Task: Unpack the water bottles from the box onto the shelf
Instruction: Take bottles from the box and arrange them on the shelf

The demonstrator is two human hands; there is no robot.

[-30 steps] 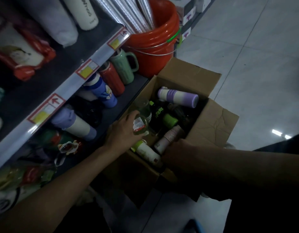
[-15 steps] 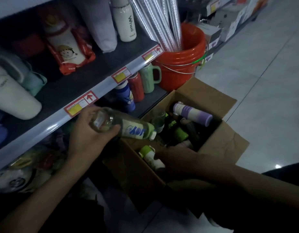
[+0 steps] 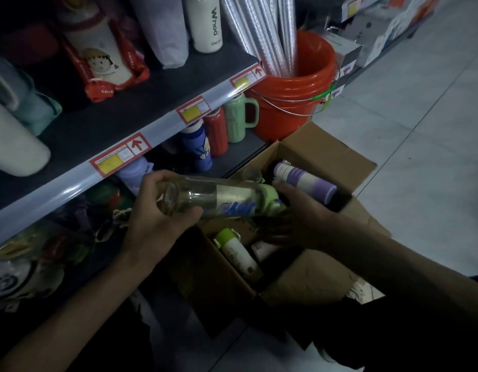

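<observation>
Your left hand [image 3: 151, 224] is wrapped around the base end of a clear glass bottle [image 3: 216, 201], grip clamped on it, bottle lying roughly level above the near-left corner of the open cardboard box [image 3: 307, 275]. Your right hand [image 3: 294, 218] closes on the bottle's green cap end, fingers curled round it. Below, inside the box, a white bottle with green lid [image 3: 236, 251] lies along the near wall; a purple-and-white bottle [image 3: 303, 179] lies toward the far side. Beyond, on the lower shelf [image 3: 240, 157], a blue bottle [image 3: 197, 147], red bottle [image 3: 216, 131] and green mug [image 3: 236, 116] stand upright together. An orange bucket [image 3: 291, 103] stands just past the shelf's end.
</observation>
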